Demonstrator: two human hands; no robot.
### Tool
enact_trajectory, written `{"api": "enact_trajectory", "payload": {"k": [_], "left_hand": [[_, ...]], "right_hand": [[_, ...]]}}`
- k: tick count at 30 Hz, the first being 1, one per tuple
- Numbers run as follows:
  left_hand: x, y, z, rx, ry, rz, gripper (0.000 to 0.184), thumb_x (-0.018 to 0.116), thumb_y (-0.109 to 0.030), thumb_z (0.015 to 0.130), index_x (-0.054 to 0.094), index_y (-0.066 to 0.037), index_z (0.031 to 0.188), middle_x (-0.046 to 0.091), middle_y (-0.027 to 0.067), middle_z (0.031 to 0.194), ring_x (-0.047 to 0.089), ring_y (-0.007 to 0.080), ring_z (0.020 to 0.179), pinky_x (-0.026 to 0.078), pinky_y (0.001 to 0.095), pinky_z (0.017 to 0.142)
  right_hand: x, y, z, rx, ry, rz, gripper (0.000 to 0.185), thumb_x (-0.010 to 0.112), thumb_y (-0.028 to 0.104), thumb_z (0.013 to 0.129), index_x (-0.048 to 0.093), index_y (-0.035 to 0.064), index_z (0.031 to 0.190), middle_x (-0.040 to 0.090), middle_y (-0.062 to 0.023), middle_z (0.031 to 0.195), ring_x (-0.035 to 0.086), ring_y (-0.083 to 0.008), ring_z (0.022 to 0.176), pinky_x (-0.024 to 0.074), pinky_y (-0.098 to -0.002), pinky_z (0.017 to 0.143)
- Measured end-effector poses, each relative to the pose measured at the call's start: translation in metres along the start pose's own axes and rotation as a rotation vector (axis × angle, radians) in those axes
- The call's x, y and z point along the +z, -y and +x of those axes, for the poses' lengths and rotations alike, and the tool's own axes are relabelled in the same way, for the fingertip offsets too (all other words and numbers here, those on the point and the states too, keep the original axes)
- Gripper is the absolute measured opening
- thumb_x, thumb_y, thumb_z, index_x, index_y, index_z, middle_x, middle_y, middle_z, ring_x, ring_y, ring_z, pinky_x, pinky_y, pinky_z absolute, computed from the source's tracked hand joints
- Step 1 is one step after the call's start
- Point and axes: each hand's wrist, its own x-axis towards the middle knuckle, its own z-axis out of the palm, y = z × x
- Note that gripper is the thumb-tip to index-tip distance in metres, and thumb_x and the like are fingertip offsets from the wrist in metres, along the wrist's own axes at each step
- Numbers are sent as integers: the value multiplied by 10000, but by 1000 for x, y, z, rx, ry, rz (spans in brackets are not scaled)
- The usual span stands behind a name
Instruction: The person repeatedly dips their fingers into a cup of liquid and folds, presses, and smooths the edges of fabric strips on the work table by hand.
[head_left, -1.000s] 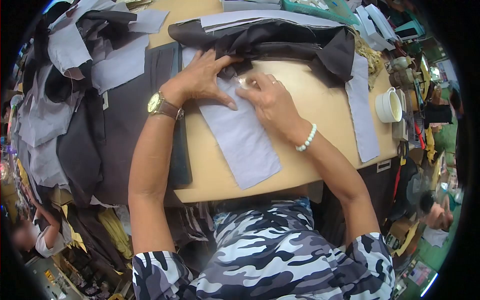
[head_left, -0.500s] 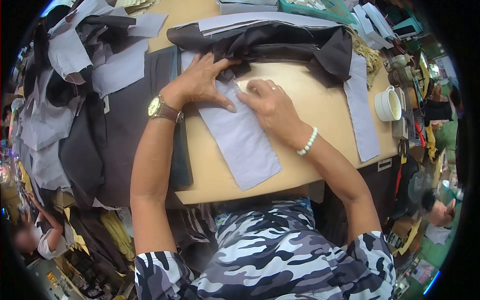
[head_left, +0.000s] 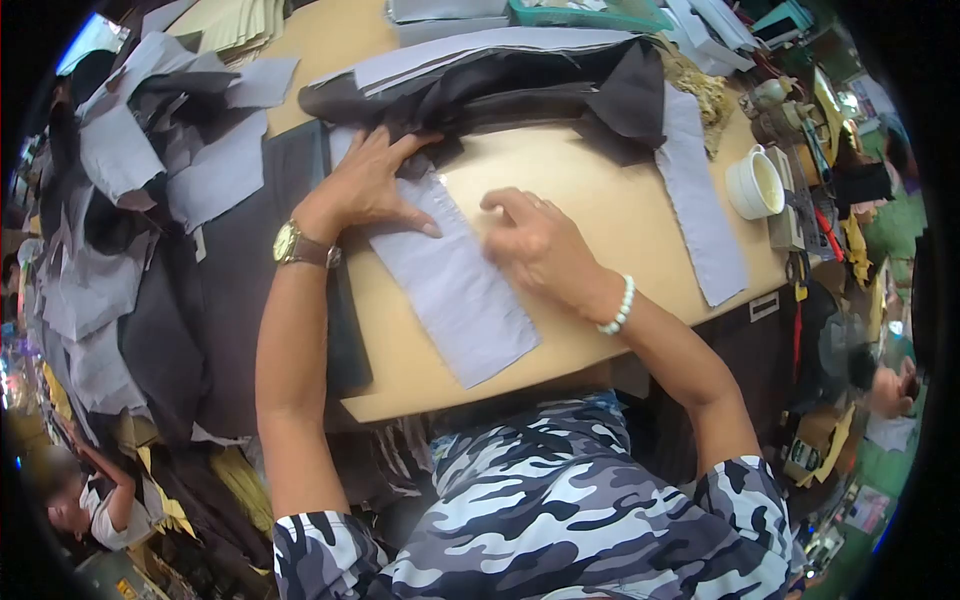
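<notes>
Pale lilac-grey strip (head_left: 465,310) lies slantwise across the tabletop (head_left: 620,225), its upper end running beneath the left hand and toward the dark cloth bundle (head_left: 510,92); lower end bare, near the front edge. Judging by its look: woven cloth, light, limp, not fragile, apt to shift or crease if pushed. Best hold, I'd say, is a pinch at a corner of the lower end, or a flat palm to pin it.

Left hand (head_left: 375,185): fingers spread wide, thumb down on the strip, fingertips at the dark bundle; nothing gripped. Right hand (head_left: 540,245): fingers half curled, blurred, just beside the strip's right edge; cannot tell whether anything is pinched there.

Farther right, a second pale strip (head_left: 700,210), ragged-edged, hanging straight from the bundle's end.

Containers: white cup (head_left: 743,190), tilted-looking in this lens, yellowish inside, contents unclear. Green tray (head_left: 560,18) at the far edge, small white pieces in it. Grey box (head_left: 450,32) beside it; inside not visible.
</notes>
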Motion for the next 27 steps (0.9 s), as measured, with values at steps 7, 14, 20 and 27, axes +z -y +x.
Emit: {"api": "enact_trajectory", "payload": {"k": [7,14,20,27], "left_hand": [[1,1,3,9,17,5,1089,870,-500,424,445,-138,1359,371,200,1424,270,406,1340,205,473,1125],[-1,-2,3,-6,28,-15,1120,880,-495,395,452,-108,1355,361,191,1430,279,396,1334,236,460,1113],[2,4,3,-4,17,1,1141,893,-463,380,441,-114,1368,339,194,1446,257,395,1356,228,457,1123],[2,1,2,8,8,-8,1092,877,-464,410,451,-106,1349,373,204,1419,286,377,1349,195,461,1124]], "right_hand": [[-148,-54,-77,382,-451,-537,313,461,-90,728,678,35,916,584,-169,1129,591,-345,986,474,-407,833],[-227,-133,-158,678,-234,-993,409,508,0,739,703,144,1069,522,-193,1252,474,-369,1167,368,-478,989],[-225,-142,-157,830,-50,-1073,391,514,24,739,707,149,1056,476,-154,1331,402,-355,1249,341,-523,982],[-233,-134,-165,693,-344,-1036,336,516,25,751,710,146,997,485,-123,1337,396,-351,1269,293,-563,1015]]}}
